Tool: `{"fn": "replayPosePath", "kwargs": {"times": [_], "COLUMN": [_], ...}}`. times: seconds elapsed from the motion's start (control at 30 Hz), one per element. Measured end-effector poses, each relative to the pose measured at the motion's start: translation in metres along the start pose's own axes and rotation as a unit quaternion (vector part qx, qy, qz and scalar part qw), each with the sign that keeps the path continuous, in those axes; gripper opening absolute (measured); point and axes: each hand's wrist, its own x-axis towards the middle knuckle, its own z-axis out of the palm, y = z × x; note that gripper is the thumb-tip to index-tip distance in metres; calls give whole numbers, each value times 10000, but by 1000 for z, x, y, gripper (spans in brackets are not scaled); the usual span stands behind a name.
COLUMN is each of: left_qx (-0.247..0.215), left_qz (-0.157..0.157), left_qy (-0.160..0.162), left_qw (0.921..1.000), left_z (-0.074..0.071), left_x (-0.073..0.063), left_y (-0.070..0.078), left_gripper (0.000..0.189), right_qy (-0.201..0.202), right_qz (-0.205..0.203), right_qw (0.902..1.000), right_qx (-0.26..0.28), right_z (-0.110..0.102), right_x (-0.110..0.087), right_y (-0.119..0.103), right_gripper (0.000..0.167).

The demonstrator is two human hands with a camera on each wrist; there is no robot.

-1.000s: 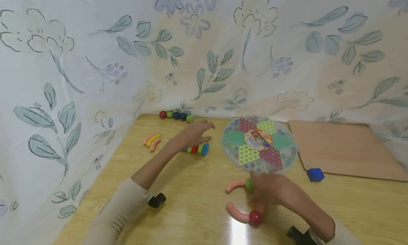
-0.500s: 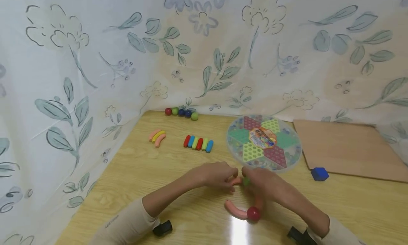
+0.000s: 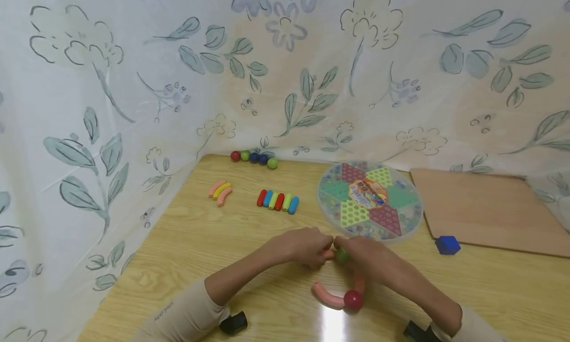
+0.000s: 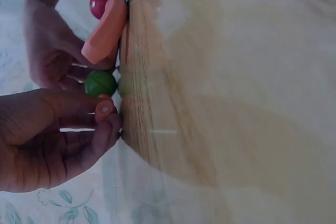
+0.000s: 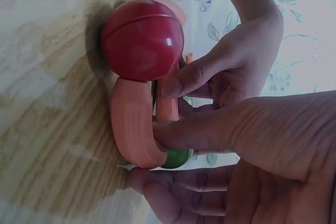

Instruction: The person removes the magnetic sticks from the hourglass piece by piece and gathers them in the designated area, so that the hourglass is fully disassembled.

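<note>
My left hand [image 3: 307, 246] pinches a pink curved toy piece [image 4: 103, 111] between thumb and fingers, its end against a green ball [image 4: 100, 84]. From the other side my right hand [image 3: 376, 262] grips the green ball, with thumb and fingertips close round it in the right wrist view. Another pink curved piece [image 5: 131, 121] runs from the green ball to a red ball [image 5: 143, 40]. A third pink curved piece [image 3: 327, 297] extends left from the red ball. The fingers partly hide the green ball in the head view.
Behind the hands lies a round Chinese checkers board [image 3: 370, 201]. Coloured short sticks [image 3: 278, 201], curved pieces [image 3: 220, 191] and a row of balls [image 3: 254, 158] lie further left. A blue block [image 3: 447, 245] sits by a brown board [image 3: 485, 211] at right.
My left hand has come from above the coloured sticks toward the right hand and taken hold of the pink curved piece. Both hands have since drawn closer together at the green ball.
</note>
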Motion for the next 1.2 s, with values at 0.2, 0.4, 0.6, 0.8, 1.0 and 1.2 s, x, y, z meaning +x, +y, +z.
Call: {"fn": "replayPosePath", "kwargs": {"times": [0.2, 0.4, 0.6, 0.8, 1.0, 1.2], "left_qx": [291, 264, -76, -965, -746, -784], "left_qz": [-27, -43, -224, -111, 67, -460], "left_qy": [-79, -172, 0, 98, 426, 1063], "left_qw": [9995, 9995, 9997, 9952, 9963, 9902], "left_z": [-3, -8, -18, -40, -67, -90], "left_x": [-4, -6, -14, -26, -40, -53], "left_y": [0, -4, -14, -24, -43, -81], "left_gripper": [29, 24, 20, 18, 17, 24], "right_qy": [-103, -259, -394, -686, -945, -1007], "right_qz": [-57, -32, -187, -207, -65, -40], "right_qw": [9997, 9996, 9990, 9974, 9952, 9946], "right_qx": [202, 87, -113, -89, 229, 251], "right_z": [-1, -3, -5, -10, -12, -11], "right_x": [3, 5, 6, 9, 12, 13], "right_y": [-4, -6, -5, -3, -3, -1], "right_gripper": [28, 30, 35, 33, 31, 31]}}
